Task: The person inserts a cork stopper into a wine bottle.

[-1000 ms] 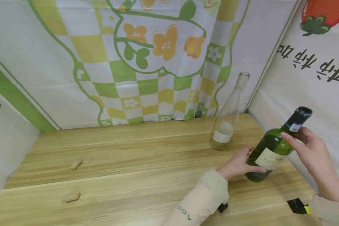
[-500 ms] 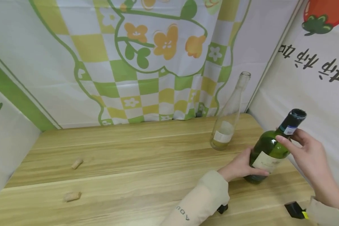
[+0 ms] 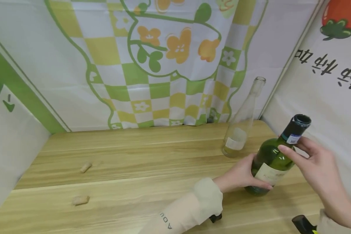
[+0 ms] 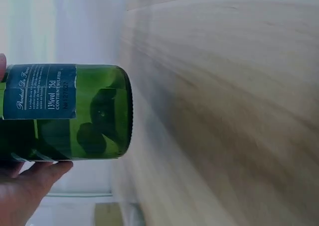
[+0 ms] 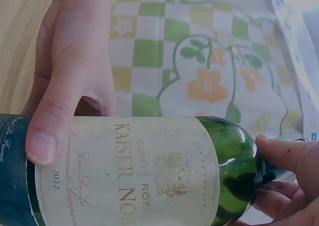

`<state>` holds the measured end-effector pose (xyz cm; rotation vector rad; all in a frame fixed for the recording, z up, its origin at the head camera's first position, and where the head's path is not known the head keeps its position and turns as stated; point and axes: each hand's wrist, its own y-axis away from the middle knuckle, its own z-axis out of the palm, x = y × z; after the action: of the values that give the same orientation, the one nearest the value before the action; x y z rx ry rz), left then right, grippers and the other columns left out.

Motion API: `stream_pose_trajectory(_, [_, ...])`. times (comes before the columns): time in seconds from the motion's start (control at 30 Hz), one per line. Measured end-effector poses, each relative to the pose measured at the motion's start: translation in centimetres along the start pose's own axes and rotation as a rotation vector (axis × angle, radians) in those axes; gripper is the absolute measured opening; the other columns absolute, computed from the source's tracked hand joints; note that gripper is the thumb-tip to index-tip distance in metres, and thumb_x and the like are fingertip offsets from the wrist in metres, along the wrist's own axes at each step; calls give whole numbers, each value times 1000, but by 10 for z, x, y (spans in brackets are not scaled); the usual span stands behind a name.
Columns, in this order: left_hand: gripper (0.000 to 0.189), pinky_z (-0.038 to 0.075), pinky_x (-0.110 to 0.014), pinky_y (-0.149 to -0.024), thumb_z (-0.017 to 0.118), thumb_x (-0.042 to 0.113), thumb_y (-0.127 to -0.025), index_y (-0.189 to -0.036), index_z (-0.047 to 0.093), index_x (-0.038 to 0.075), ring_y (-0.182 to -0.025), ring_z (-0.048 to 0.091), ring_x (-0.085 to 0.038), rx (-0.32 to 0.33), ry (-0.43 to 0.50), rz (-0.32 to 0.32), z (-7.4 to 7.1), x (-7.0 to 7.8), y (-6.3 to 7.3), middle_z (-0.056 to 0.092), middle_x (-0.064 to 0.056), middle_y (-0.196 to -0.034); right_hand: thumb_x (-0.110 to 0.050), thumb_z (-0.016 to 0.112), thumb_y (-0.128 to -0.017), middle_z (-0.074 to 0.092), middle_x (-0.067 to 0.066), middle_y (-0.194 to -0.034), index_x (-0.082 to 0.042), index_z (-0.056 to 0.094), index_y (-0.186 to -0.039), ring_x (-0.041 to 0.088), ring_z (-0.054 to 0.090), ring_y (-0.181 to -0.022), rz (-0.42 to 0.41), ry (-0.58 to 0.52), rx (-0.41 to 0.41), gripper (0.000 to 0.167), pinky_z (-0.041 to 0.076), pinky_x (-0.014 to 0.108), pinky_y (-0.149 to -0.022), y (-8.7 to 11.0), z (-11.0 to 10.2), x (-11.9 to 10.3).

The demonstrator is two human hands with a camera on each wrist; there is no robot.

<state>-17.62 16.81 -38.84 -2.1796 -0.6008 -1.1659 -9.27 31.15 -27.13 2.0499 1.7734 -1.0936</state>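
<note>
Both hands hold a green wine bottle [image 3: 273, 156] near the table's right side, with its cream label toward the right wrist camera. The left hand [image 3: 248, 177] grips the lower body, thumb across the front of the label. Higher up, the right hand [image 3: 313, 162] holds the bottle at its shoulder and neck, thumb in front and fingers behind. The dark neck leans right in the head view, and its mouth shows no stopper. In the left wrist view the base of the bottle is close over the wooden table [image 4: 239, 86], beside fingertips [image 4: 57, 171] of the left hand.
A clear glass bottle [image 3: 237, 139] stands behind, at the table's back right. Two corks lie at the left, a farther cork [image 3: 86, 167] and a nearer cork [image 3: 81, 200]. Near the sleeves are a small black object [image 3: 215, 217] and a black-and-yellow object [image 3: 302, 223]. Printed cloth [image 3: 175, 97] hangs behind.
Both hands have shifted the green bottle a little left and toward the person, keeping their grip. The head view has turned slightly left. The clear bottle and corks have stayed on the table.
</note>
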Motion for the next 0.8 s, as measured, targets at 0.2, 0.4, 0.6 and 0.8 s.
stream_pose_trajectory(0.2, [76, 40, -5, -77, 84, 34, -62, -122, 43, 12, -93, 51, 5, 43, -157, -24, -22, 10, 19, 55, 10, -110, -32, 67, -82, 59, 8, -120, -11, 55, -126, -13, 47, -97, -37, -76, -1, 50, 42, 2, -66, 3, 9, -20])
stream_pose_trajectory(0.4, [77, 41, -6, -75, 83, 35, -63, -123, 42, 11, -92, 52, 3, 82, -190, -40, -42, 15, 37, 55, 7, -110, -26, 70, -81, 62, 4, -115, -10, 57, -124, -14, 53, -86, -93, -157, -10, 48, 45, 5, -67, 5, 18, -46])
stream_pose_trajectory(0.6, [76, 44, -10, -76, 84, 35, -62, -122, 42, 14, -93, 53, 1, 122, -182, -53, -62, 20, 55, 56, 7, -108, -19, 70, -81, 63, -1, -112, -9, 59, -122, -6, 58, -91, -180, -263, -7, 43, 49, 11, -71, 6, 30, -70])
stream_pose_trajectory(0.8, [74, 45, -15, -80, 85, 29, -62, -121, 43, 13, -95, 54, -1, 126, -113, -66, -85, 23, 75, 58, 6, -109, -14, 70, -81, 64, 1, -110, -5, 61, -117, -1, 59, -97, -257, -341, -12, 38, 50, 15, -73, 5, 45, -91])
